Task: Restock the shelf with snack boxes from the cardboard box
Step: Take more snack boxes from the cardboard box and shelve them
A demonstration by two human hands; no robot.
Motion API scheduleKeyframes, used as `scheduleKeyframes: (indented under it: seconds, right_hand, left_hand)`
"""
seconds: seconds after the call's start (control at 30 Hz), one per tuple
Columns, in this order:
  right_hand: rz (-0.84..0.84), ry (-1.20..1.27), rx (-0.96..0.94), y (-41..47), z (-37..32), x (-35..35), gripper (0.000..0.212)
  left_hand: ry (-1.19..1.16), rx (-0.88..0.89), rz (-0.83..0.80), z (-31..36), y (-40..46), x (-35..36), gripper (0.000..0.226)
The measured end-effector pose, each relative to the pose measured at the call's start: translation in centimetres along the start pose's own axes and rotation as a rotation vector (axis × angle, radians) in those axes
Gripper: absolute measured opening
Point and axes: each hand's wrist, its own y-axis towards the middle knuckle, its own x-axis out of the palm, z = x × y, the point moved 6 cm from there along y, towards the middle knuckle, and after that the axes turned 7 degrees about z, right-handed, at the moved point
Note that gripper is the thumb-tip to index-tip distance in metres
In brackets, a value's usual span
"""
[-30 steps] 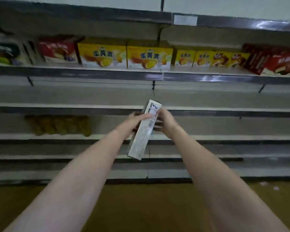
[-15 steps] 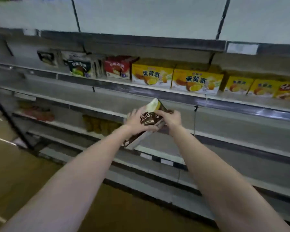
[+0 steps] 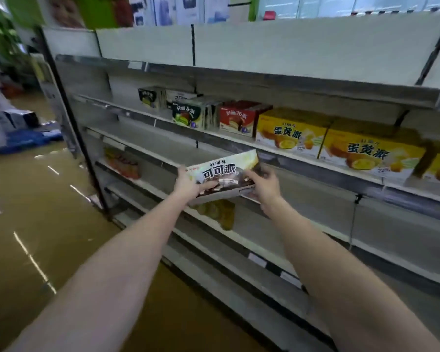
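Head view, body only.

- Two arms in frame, both bare along the whole visible length.
- Left forearm (image 3: 112, 275): comes in from the 7 o'clock corner. It is broad at the frame edge and tapers to a narrow wrist near centre.
- Right forearm (image 3: 346, 280): comes in from the 5 o'clock corner, with the same taper towards centre.
- Left hand (image 3: 188, 182): bare, just to the 9 o'clock side of centre. The back of the hand and the thumb show.
- Right hand (image 3: 264, 185): bare, just to the 3 o'clock side of centre. The back of the hand and the knuckles show.
- Nails and fine surface detail are too blurred to record.
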Motion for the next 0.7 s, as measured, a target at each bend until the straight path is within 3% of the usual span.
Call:
scheduleKeyframes:
  seconds: [0.17, 0.37, 0.53, 0.7]
  right_hand:
    - [-0.117, -0.173, 0.008, 2.9, 0.5, 5.0, 0.061]
    - [-0.051, -0.354, -0.106, 5.3, -0.9, 12.7, 0.051]
    - [-0.003, -0.426, -0.123, 7.6, -0.6, 19.7, 0.048]
    - [0.012, -0.42, -0.147, 9.1, -0.1, 27.0, 0.049]
  left_hand:
    - [-0.065, 0.099, 0.061, 0.6, 4.8, -4.0, 0.138]
    - [-0.032, 0.252, 0.119, 1.9, 12.1, -8.8, 0.103]
    - [0.053, 0.379, 0.13, 2.8, 18.0, -13.1, 0.107]
    - [0.036, 0.38, 0.153, 1.6, 24.1, -17.9, 0.112]
